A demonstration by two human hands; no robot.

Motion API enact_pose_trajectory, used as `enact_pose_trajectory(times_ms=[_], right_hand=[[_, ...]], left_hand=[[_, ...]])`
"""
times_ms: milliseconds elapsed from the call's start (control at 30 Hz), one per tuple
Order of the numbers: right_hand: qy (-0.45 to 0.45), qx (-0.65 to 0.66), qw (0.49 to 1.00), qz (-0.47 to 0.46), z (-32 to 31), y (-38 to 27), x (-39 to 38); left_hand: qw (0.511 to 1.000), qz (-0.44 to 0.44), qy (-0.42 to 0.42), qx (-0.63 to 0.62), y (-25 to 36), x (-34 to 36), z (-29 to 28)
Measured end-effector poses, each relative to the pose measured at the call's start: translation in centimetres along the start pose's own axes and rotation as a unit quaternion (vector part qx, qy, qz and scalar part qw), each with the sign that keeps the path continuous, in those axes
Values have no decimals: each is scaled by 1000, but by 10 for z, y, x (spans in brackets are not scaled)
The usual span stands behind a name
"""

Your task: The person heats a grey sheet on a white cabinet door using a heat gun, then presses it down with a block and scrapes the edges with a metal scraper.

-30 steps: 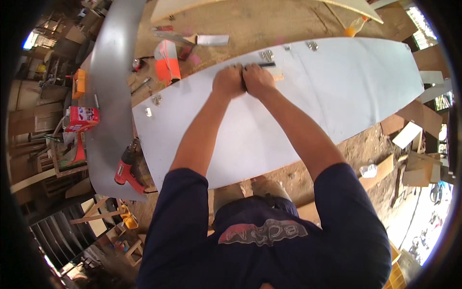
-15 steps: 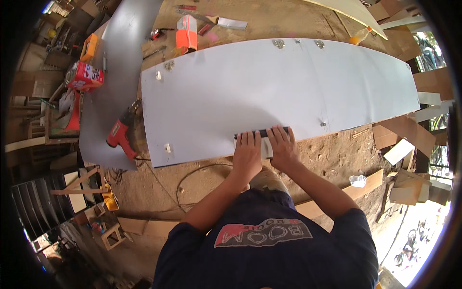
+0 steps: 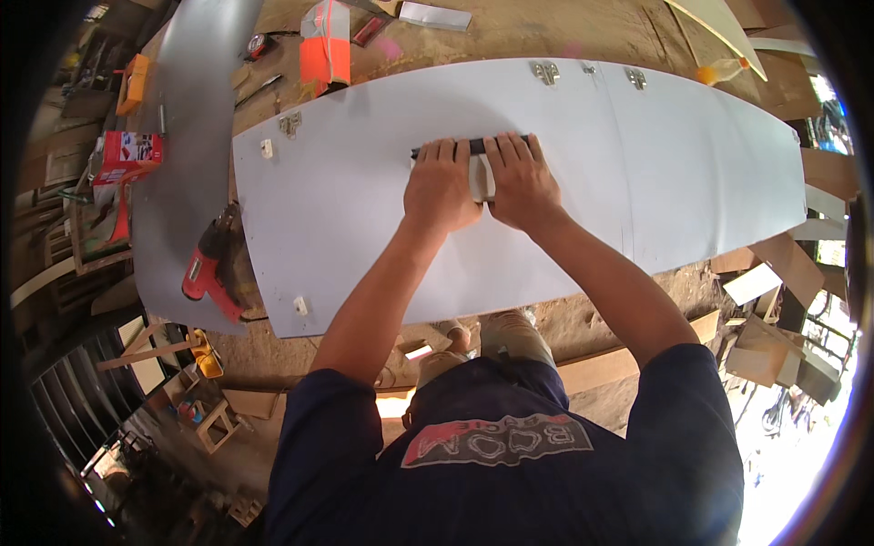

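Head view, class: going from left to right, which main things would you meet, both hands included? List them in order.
Red box, red power tool, orange-and-grey box, left hand, right hand, bottle.

I grip the block (image 3: 482, 179) from both sides; what shows of it is a pale face in the middle and a black strip along its far edge, most of the rest hidden by my grip. It sits over the panel (image 3: 364, 196), left of the panel's middle and nearer its far edge, the strip running roughly lengthwise. The panel lies flat, long, smooth and pale grey, narrowing rightward, a faint line crossing its right half.
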State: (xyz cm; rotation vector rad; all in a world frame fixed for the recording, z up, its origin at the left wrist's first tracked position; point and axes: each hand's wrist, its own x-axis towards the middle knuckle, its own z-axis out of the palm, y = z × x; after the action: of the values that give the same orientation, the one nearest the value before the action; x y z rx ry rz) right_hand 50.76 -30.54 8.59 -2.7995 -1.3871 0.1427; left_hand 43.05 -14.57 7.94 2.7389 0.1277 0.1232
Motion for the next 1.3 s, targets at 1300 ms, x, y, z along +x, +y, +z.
enact_pose_trajectory(times_ms=[1300], right_hand=[[-72, 122, 987, -74, 2, -122, -108]], left_hand=[[991, -83, -63, -89, 6, -173, -44]])
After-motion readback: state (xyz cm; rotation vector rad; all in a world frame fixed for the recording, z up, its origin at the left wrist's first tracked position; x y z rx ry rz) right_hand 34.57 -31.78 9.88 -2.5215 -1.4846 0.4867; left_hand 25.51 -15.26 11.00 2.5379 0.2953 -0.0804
